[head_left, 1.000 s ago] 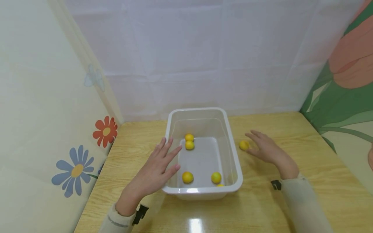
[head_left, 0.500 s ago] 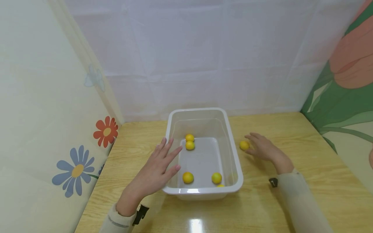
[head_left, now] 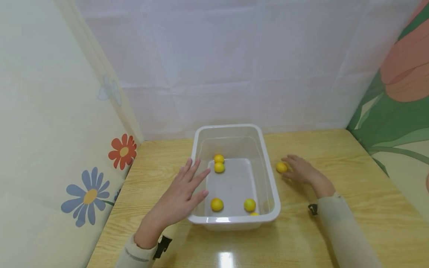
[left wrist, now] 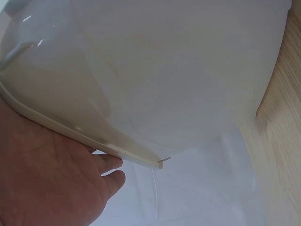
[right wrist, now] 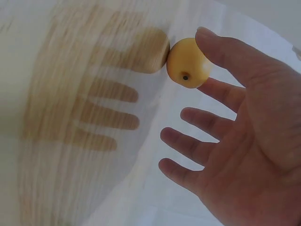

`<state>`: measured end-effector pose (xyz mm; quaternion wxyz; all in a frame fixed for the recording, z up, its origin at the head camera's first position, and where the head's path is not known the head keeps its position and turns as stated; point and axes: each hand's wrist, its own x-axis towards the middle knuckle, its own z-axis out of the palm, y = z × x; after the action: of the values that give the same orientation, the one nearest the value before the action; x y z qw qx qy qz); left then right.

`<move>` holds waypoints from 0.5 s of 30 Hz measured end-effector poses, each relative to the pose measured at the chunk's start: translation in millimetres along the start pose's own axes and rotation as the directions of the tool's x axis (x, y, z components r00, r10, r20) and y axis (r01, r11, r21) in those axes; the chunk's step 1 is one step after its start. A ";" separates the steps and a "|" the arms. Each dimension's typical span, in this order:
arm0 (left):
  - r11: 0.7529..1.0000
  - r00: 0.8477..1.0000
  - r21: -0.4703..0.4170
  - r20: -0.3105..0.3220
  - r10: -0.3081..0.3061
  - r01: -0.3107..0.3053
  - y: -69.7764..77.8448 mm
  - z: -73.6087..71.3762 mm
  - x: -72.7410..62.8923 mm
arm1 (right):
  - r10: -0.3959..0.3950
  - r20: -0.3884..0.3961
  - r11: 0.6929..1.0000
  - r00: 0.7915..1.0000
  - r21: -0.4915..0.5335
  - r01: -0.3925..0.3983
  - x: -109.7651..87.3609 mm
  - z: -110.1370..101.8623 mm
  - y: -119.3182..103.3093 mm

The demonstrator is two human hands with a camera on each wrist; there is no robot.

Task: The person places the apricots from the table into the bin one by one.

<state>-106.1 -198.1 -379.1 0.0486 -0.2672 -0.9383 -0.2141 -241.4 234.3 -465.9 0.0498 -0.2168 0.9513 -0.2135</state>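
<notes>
My right hand is at a small yellow-orange tangerine on the table, right of a plastic tub. In the right wrist view, the thumb and index finger pinch the tangerine from either side; the other fingers extend beside it. The fruit appears to touch the tabletop. My left hand lies over the tub's left rim with straight, spread fingers. From below, the left wrist view shows this hand along the rim, which hides part of the fingers.
Inside the tub lie several tangerines: two together at the back left, one at the front left, and others near the front right. A white cloth hangs behind the wooden table. Flower-painted walls flank both sides.
My right hand has moved slightly left and down, and its thumb and index finger have come in around the tangerine. The left hand and the tub look unchanged.
</notes>
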 end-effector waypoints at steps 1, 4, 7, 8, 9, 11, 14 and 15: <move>1.000 1.000 -0.001 0.000 0.001 -0.001 0.1 -0.1 0.1 | 0.002 0.002 1.000 1.000 0.001 -0.002 0.1 0.4 0.5; 1.000 1.000 -0.005 0.006 0.000 0.000 0.6 -0.9 0.0 | 0.005 0.004 1.000 1.000 -0.001 -0.005 0.0 0.6 1.2; 1.000 1.000 -0.006 0.015 -0.006 0.006 0.7 -1.4 0.1 | 0.008 0.004 1.000 1.000 -0.004 -0.008 0.1 0.3 1.1; 1.000 1.000 -0.006 0.014 -0.005 0.005 0.7 -1.4 0.2 | 0.014 0.006 1.000 1.000 -0.002 -0.014 0.0 0.1 0.8; 1.000 1.000 -0.004 0.013 -0.004 0.004 0.7 -1.4 0.2 | 0.015 0.007 1.000 1.000 -0.003 -0.015 0.3 0.1 0.7; 1.000 1.000 0.000 0.007 0.003 -0.003 0.8 -1.4 0.4 | 0.018 0.008 1.000 1.000 0.000 -0.018 0.5 0.1 0.2; 1.000 1.000 0.006 0.006 0.004 -0.004 0.7 -1.5 0.4 | 0.016 0.007 1.000 1.000 0.002 -0.016 1.4 1.0 0.9; 1.000 1.000 0.009 0.008 0.003 -0.003 0.6 -1.5 0.3 | 0.013 0.006 1.000 1.000 0.002 -0.013 1.8 1.3 1.4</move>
<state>-106.1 -198.1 -377.4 0.0465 -0.2692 -0.9390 -0.2087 -243.3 234.1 -467.7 0.0541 -0.2112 0.9523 -0.2134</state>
